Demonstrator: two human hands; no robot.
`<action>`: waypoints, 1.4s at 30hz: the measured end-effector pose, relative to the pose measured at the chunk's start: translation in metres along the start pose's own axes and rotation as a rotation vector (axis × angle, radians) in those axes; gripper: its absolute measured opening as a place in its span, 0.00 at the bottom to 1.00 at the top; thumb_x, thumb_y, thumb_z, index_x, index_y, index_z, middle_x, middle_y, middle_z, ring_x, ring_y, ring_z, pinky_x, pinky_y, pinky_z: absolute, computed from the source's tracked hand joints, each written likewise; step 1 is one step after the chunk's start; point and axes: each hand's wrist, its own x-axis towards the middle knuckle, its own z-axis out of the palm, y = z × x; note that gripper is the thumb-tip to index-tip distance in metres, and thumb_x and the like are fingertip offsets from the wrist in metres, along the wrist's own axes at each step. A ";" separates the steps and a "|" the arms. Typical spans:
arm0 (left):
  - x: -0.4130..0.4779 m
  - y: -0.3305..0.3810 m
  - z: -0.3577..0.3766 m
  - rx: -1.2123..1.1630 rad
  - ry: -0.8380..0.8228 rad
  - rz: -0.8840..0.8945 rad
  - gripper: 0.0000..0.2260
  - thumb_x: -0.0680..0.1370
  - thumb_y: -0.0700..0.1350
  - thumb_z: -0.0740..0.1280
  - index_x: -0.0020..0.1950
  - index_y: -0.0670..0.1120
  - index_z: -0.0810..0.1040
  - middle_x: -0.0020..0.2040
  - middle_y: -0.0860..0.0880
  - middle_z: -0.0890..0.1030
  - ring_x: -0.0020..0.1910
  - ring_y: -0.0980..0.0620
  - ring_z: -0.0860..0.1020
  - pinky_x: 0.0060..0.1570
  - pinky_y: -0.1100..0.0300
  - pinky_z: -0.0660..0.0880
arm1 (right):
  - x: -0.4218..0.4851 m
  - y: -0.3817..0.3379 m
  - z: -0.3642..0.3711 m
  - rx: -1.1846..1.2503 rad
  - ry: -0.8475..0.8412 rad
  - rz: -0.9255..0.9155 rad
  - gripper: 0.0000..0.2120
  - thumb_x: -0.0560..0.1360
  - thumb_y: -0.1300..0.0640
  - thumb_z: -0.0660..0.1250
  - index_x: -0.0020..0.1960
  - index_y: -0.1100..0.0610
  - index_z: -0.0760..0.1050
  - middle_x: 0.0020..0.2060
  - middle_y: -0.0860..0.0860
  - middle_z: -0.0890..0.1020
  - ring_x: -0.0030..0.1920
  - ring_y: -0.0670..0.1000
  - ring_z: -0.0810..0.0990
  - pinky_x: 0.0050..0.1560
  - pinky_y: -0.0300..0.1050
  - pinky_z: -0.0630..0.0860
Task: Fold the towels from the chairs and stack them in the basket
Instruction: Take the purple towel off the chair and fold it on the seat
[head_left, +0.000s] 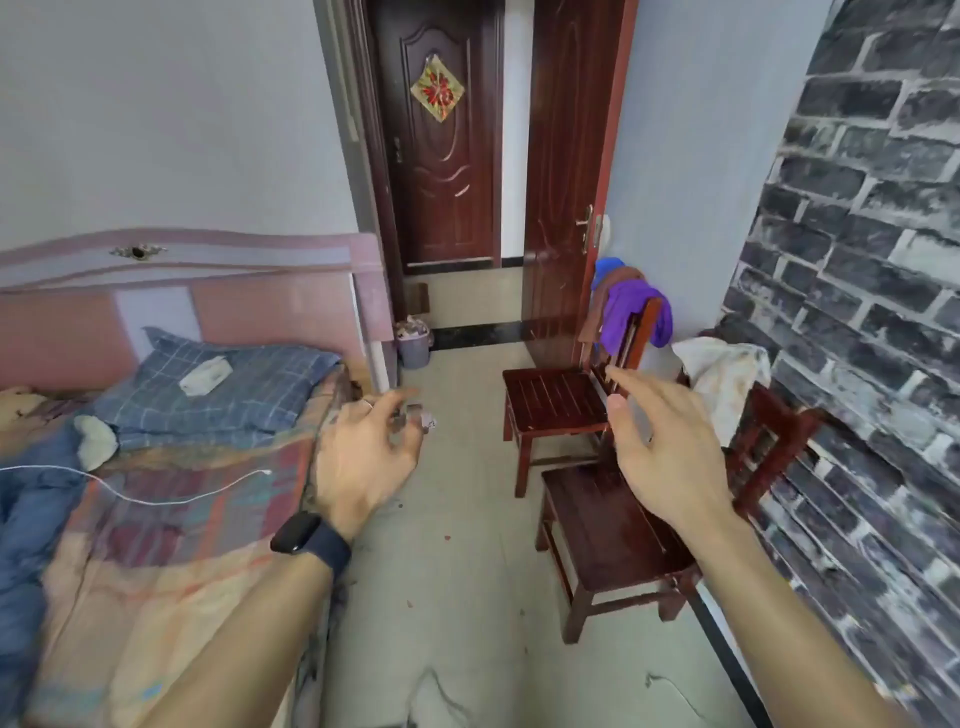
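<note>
Two dark red wooden chairs stand along the right wall. Over the back of the far chair hang a purple towel, a brown towel and a blue towel. The near chair has a bare seat. My right hand reaches forward above the near chair, fingers apart, empty, short of the towels. My left hand, with a dark wristband, hovers over the floor by the bed edge, fingers loosely curled, holding nothing. No basket is in view.
A bed with a blue checked pillow, blankets and a white cable fills the left. A small waste bin sits by the headboard. A white cloth heap lies behind the chairs at the brick wall. Open floor runs between bed and chairs toward the doorway.
</note>
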 end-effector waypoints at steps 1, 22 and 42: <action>0.002 -0.008 0.016 -0.008 -0.038 -0.020 0.14 0.76 0.53 0.62 0.60 0.56 0.76 0.49 0.45 0.81 0.52 0.39 0.77 0.47 0.50 0.77 | -0.002 0.008 0.012 0.007 -0.032 0.004 0.20 0.82 0.44 0.56 0.70 0.46 0.75 0.63 0.46 0.80 0.67 0.51 0.73 0.67 0.46 0.68; 0.311 -0.082 0.261 0.005 -0.377 0.015 0.15 0.79 0.50 0.63 0.65 0.57 0.75 0.56 0.54 0.82 0.56 0.49 0.78 0.55 0.53 0.75 | 0.207 0.150 0.265 -0.042 -0.226 0.275 0.14 0.82 0.51 0.62 0.65 0.51 0.79 0.57 0.46 0.83 0.60 0.47 0.77 0.63 0.44 0.71; 0.682 0.023 0.564 -0.113 -0.762 0.443 0.14 0.79 0.53 0.59 0.64 0.61 0.73 0.57 0.59 0.80 0.57 0.55 0.77 0.52 0.53 0.78 | 0.488 0.343 0.434 -0.155 -0.161 0.826 0.15 0.82 0.44 0.58 0.66 0.39 0.77 0.62 0.39 0.79 0.66 0.49 0.72 0.65 0.44 0.69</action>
